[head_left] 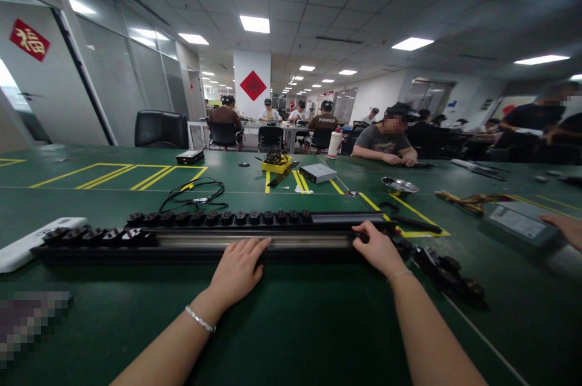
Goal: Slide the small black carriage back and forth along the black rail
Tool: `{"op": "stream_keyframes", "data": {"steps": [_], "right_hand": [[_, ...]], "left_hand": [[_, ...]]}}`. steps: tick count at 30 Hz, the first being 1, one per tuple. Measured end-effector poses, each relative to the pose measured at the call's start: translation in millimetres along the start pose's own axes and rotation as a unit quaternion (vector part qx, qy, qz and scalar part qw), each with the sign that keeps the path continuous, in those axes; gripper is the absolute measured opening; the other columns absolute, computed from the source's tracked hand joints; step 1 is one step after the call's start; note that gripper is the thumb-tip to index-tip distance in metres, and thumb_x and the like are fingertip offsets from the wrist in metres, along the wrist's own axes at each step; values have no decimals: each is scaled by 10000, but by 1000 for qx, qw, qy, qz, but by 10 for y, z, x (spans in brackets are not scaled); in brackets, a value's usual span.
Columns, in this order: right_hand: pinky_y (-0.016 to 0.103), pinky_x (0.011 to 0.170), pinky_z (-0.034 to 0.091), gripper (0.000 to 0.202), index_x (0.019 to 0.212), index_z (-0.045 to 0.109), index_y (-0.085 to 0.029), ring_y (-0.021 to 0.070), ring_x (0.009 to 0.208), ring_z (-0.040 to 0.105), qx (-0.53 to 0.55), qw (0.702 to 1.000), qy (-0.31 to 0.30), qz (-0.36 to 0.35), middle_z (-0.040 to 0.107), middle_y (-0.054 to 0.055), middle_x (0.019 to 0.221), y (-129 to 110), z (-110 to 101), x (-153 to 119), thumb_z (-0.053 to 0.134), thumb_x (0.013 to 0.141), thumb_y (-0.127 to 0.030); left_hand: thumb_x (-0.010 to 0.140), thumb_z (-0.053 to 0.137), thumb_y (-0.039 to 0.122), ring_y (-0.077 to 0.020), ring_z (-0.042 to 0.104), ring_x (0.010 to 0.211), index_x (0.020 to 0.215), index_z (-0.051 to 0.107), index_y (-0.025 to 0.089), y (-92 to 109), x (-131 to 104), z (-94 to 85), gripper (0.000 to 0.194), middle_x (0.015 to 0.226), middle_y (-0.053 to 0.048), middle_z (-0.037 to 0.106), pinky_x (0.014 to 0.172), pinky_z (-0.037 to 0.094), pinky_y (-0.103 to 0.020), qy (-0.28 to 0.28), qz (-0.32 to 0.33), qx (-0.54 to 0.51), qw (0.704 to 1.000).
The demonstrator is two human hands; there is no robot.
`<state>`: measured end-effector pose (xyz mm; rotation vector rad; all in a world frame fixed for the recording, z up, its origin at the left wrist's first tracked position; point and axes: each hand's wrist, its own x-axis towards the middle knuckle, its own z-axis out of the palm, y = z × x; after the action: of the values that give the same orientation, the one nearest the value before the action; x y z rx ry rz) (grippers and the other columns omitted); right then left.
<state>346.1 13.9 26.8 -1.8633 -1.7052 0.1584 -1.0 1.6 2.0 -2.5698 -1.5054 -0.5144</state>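
Under the left fingers lies a black rail.

Two long black rails were counted on the green tabletop. Beyond them, toward its far edge, were one white bottle, one yellow tray, one metal bowl.

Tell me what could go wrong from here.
The small black piece pinched in the right hand might slip. The cluster of black pieces lies close to that wrist and could get knocked. The front rail, under the left hand, could shift into the rear rail close behind.
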Motion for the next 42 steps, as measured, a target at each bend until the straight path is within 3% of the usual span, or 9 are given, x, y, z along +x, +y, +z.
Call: {"op": "stream_keyframes", "data": {"steps": [7,14,42], "right_hand": [[279,723,438,209,928,561,-264,201,876,629,-19,1000,2,10,673,10,995,-8,-12,-24,507,726,-269],[270,697,435,249,957,569,-262,188,813,633,-14,1000,6,17,678,15,947,16,7,-23,513,714,-261],[253,639,388,243,964,571,-242,198,788,607,-58,997,4,40,657,33,869,24,-8,3,505,737,-298]], "left_hand": [[768,481,221,-257,259,1337,1336,379,266,-3,-17,103,579,1440,-34,365,1027,283,-429,50,-3,32,998],[764,475,207,-262,328,1307,1299,436,230,14,-8,117,536,1408,-66,415,1022,305,-439,61,-15,42,997],[757,483,198,-253,335,1306,1231,495,245,12,8,88,477,1410,-50,413,978,369,-418,57,-14,30,998]]}}
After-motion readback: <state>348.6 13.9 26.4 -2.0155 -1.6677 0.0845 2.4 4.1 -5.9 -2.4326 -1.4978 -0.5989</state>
